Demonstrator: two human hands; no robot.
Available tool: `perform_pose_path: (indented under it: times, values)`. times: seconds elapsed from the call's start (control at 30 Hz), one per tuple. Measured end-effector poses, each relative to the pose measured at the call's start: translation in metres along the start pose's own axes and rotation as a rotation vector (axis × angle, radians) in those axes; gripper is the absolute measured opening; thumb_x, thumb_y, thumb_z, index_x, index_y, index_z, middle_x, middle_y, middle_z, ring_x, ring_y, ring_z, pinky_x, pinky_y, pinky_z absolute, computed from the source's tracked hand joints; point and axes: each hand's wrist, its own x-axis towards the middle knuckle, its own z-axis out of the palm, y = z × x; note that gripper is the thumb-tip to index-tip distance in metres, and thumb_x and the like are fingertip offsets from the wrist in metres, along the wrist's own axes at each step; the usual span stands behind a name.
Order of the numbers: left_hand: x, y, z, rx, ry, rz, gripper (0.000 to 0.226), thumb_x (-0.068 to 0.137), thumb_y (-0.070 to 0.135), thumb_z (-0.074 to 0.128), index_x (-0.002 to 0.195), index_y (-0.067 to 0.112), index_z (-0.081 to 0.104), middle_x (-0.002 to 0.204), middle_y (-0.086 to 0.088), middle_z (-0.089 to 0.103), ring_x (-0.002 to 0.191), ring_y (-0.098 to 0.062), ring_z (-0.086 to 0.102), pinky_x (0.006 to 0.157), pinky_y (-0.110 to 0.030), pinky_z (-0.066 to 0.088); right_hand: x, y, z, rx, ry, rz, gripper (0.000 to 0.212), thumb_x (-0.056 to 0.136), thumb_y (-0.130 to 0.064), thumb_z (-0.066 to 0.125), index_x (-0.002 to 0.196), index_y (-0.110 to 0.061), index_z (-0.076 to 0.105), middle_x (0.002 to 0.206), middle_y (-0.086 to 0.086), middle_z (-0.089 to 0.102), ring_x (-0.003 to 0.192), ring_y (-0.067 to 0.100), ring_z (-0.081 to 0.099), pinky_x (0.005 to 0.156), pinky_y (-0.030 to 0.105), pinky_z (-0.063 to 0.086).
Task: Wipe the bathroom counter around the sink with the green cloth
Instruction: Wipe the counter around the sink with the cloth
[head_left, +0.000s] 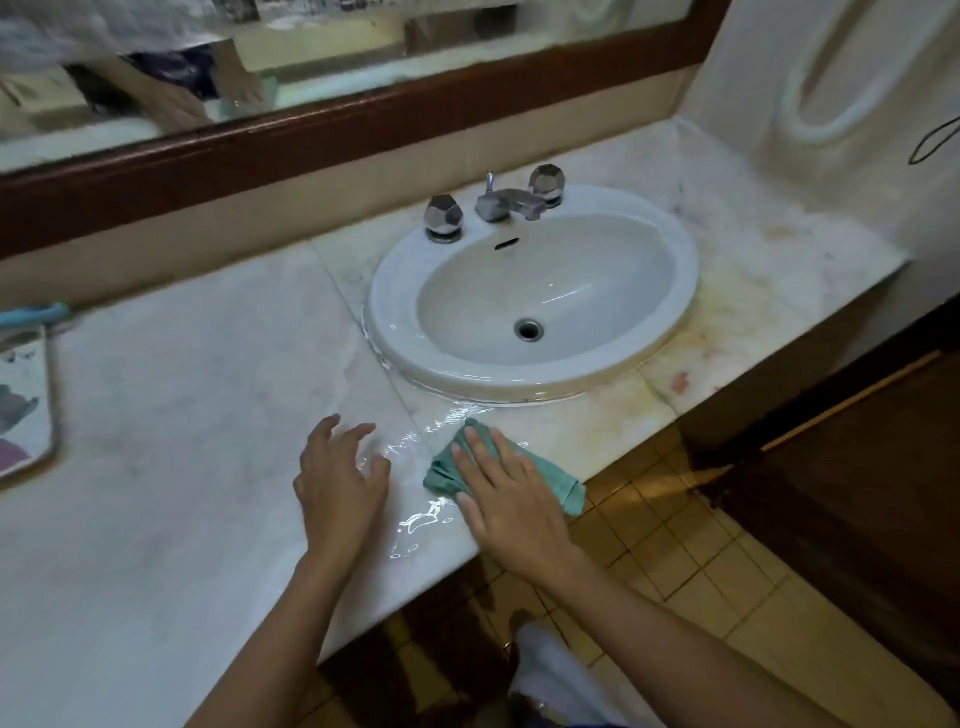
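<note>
The green cloth (553, 480) lies folded on the pale marble counter (197, 426), near its front edge just below the white oval sink (395, 291). My right hand (511, 499) presses flat on the cloth, fingers spread and pointing toward the sink. My left hand (337, 478) hovers or rests on the counter just left of the cloth, fingers apart, holding nothing. A film of water shines on the marble between both hands and along the sink's front rim.
A chrome faucet (506, 202) with two knobs (444, 218) stands behind the basin. A patterned mat or tray (23, 410) lies at the far left. A wood-framed mirror (332, 130) runs along the back wall. The counter's right part (727, 322) is yellow-stained. Tiled floor lies below.
</note>
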Motion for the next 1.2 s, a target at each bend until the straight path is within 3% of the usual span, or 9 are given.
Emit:
perform_pose_path:
  times: [0.13, 0.3, 0.4, 0.5, 0.67, 0.9, 1.07, 1.13, 1.2]
  values:
    - [-0.007, 0.019, 0.026, 0.093, -0.064, 0.031, 0.052, 0.078, 0.036, 0.041, 0.126, 0.029, 0.061, 0.151, 0.001, 0.040, 0.137, -0.024, 0.032, 0.107, -0.046, 0.028, -0.015, 0.080, -0.020, -0.014, -0.009, 0.144, 0.058, 0.100, -0.047, 0.016, 0.154, -0.028, 0.005, 0.161, -0.007, -0.008, 0.147, 0.016, -0.013, 0.120, 0.041, 0.010]
    - [-0.003, 0.013, 0.021, 0.071, -0.093, 0.050, 0.052, 0.079, 0.034, 0.043, 0.126, 0.025, 0.064, 0.149, 0.002, 0.045, 0.136, -0.026, 0.039, 0.105, -0.037, 0.031, -0.011, 0.109, -0.033, 0.001, -0.039, 0.216, 0.064, 0.095, -0.048, 0.003, 0.154, -0.024, 0.004, 0.161, -0.004, -0.007, 0.146, 0.021, -0.015, 0.119, 0.045, 0.010]
    - [-0.007, -0.006, 0.001, -0.006, 0.046, -0.022, 0.048, 0.078, 0.029, 0.046, 0.119, 0.018, 0.069, 0.141, -0.002, 0.054, 0.129, -0.029, 0.047, 0.105, -0.037, 0.034, 0.000, 0.085, -0.023, 0.003, -0.049, 0.096, 0.063, 0.096, -0.046, 0.011, 0.154, -0.021, 0.009, 0.162, 0.000, -0.002, 0.148, 0.025, -0.008, 0.117, 0.044, 0.012]
    - [-0.034, -0.041, -0.015, 0.119, 0.217, -0.167, 0.050, 0.079, 0.031, 0.044, 0.121, 0.018, 0.067, 0.145, -0.004, 0.050, 0.133, -0.033, 0.042, 0.108, -0.046, 0.033, 0.021, 0.056, -0.015, -0.008, -0.045, -0.031, 0.060, 0.097, -0.042, 0.024, 0.153, -0.019, 0.021, 0.162, 0.001, 0.009, 0.148, 0.026, 0.004, 0.115, 0.043, 0.013]
    - [-0.071, -0.072, -0.015, 0.316, 0.153, -0.172, 0.053, 0.092, 0.036, 0.035, 0.141, 0.025, 0.051, 0.156, -0.001, 0.034, 0.145, -0.026, 0.028, 0.106, -0.047, 0.034, 0.057, 0.007, -0.007, 0.026, -0.122, -0.199, 0.059, 0.101, -0.040, 0.023, 0.154, -0.020, 0.007, 0.162, 0.001, -0.006, 0.148, 0.026, -0.012, 0.115, 0.040, -0.006]
    - [-0.073, -0.071, -0.015, 0.298, 0.160, -0.184, 0.051, 0.096, 0.034, 0.030, 0.144, 0.025, 0.046, 0.158, 0.002, 0.030, 0.147, -0.021, 0.023, 0.112, -0.042, 0.027, 0.054, -0.067, 0.011, 0.002, -0.225, -0.573, 0.058, 0.100, -0.043, 0.027, 0.154, -0.024, 0.013, 0.162, 0.002, -0.001, 0.148, 0.025, -0.009, 0.119, 0.045, 0.005]
    - [-0.075, -0.068, -0.018, 0.227, 0.183, -0.193, 0.048, 0.097, 0.036, 0.032, 0.142, 0.029, 0.048, 0.158, 0.006, 0.029, 0.147, -0.018, 0.022, 0.111, -0.044, 0.027, -0.008, -0.019, 0.006, -0.112, -0.193, -0.872, 0.056, 0.100, -0.043, 0.033, 0.152, -0.025, 0.021, 0.161, 0.003, 0.013, 0.148, 0.027, 0.008, 0.114, 0.043, 0.018]
    - [-0.075, -0.066, -0.018, 0.217, 0.193, -0.197, 0.049, 0.094, 0.036, 0.035, 0.139, 0.028, 0.051, 0.158, 0.004, 0.032, 0.147, -0.020, 0.024, 0.109, -0.046, 0.030, -0.015, 0.022, -0.004, -0.151, -0.177, -0.896, 0.055, 0.103, -0.042, 0.028, 0.154, -0.027, 0.015, 0.162, 0.001, 0.009, 0.149, 0.025, 0.005, 0.115, 0.042, 0.018]
    - [-0.075, -0.065, -0.018, 0.204, 0.189, -0.205, 0.049, 0.092, 0.034, 0.038, 0.138, 0.027, 0.052, 0.157, 0.002, 0.033, 0.147, -0.022, 0.025, 0.108, -0.047, 0.030, -0.011, 0.058, -0.017, -0.152, -0.187, -0.809, 0.054, 0.103, -0.043, 0.023, 0.154, -0.028, 0.011, 0.162, -0.002, 0.006, 0.149, 0.021, 0.001, 0.116, 0.043, 0.019]
